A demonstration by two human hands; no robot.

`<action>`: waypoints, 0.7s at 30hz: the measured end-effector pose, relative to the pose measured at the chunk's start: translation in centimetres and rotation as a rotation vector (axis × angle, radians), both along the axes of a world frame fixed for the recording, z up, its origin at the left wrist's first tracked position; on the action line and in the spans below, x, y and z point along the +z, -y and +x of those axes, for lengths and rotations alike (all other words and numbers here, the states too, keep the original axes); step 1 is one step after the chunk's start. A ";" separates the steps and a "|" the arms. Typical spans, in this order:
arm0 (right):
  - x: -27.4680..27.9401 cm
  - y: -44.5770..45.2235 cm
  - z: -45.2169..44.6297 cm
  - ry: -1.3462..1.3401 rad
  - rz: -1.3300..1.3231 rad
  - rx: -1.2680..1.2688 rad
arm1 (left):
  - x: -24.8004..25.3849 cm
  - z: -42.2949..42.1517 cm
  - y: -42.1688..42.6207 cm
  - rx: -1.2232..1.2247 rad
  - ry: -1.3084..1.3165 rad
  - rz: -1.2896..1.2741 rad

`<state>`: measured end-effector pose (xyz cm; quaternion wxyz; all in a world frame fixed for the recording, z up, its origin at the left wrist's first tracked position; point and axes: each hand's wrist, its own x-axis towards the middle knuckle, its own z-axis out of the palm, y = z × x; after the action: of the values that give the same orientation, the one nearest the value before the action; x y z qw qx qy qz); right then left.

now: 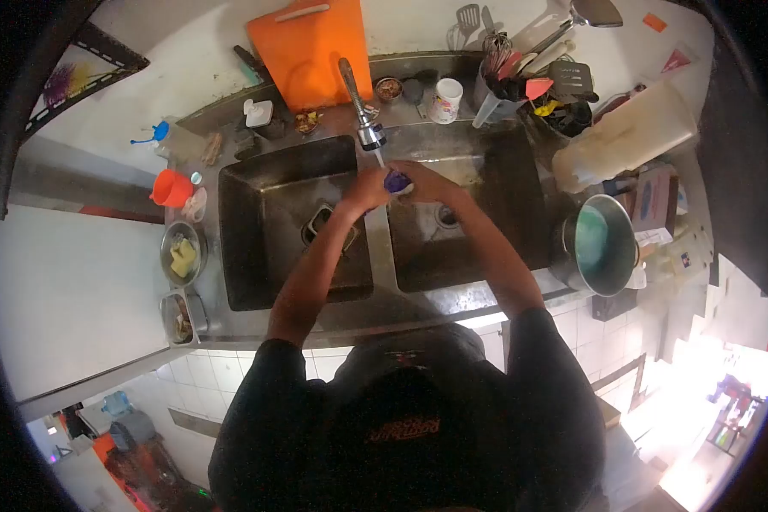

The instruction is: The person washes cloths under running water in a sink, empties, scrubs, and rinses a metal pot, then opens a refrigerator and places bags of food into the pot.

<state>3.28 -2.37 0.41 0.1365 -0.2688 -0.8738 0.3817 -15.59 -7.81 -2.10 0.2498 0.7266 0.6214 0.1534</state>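
Note:
Under the faucet (pixel 369 132), my left hand (pixel 365 191) and my right hand (pixel 427 183) are together, closed around a small purple thing (pixel 395 181) with a pale edge. It looks crumpled, like a scrubber or cloth, but its kind cannot be made out. Water runs from the spout onto the hands. They are above the divider between the left sink basin (pixel 260 256) and the right sink basin (pixel 486 243). A dark, square-looking item (pixel 320 220) lies at the left basin's drain.
An orange cutting board (pixel 311 60) leans on the wall behind the faucet. Utensils (pixel 508 72) stand in a holder at the back right. A large metal pot (pixel 606 247) sits right of the basins; metal bowls (pixel 182 253) and an orange cup (pixel 171 188) line the left.

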 end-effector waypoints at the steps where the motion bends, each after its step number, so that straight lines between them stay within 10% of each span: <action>1: -0.8 0.1 -0.6 0.035 0.102 -0.036 | 0.4 -0.4 -0.4 -0.011 0.095 -0.043; 12: -0.5 -2.0 -0.2 -0.129 -0.028 -0.244 | -0.3 -1.0 -1.5 0.254 0.408 0.127; 15: -3.7 -1.6 0.1 -0.183 -0.311 -0.397 | 0.7 -0.1 -0.9 0.345 0.649 0.020; 17: -4.9 -0.2 -0.5 -0.238 -0.459 -0.496 | -0.2 2.0 -0.6 0.562 1.449 -0.095; 21: -4.4 2.8 -3.6 -0.629 -0.726 -0.691 | -2.3 4.8 -0.4 0.809 1.674 -0.409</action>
<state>-0.33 -5.15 -4.01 0.4049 -0.4412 -0.4666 0.6510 -10.83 -7.37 -4.37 0.6639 0.0528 0.4601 0.5872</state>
